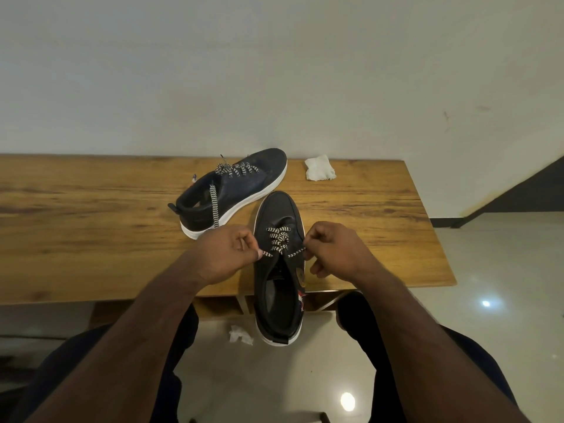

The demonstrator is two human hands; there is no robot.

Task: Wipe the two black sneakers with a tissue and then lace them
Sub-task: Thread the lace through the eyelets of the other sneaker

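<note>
A black sneaker with a white sole (276, 215) lies toe-away at the table's front edge, its heel sticking out over the floor. A black-and-white zigzag lace (278, 239) crosses its lower eyelets. My left hand (227, 254) pinches one lace end at the shoe's left side. My right hand (331, 251) pinches the other end at its right side. The second black sneaker (244, 184) lies farther back on the table, toe toward the wall, partly laced, with one lace end hanging over its side. A crumpled white tissue (319, 168) lies at the table's back edge.
The wooden table (91, 224) stands against a pale wall. Another crumpled tissue (240, 334) lies on the glossy tiled floor between my knees. A dark skirting strip (500, 203) runs along the wall at the right.
</note>
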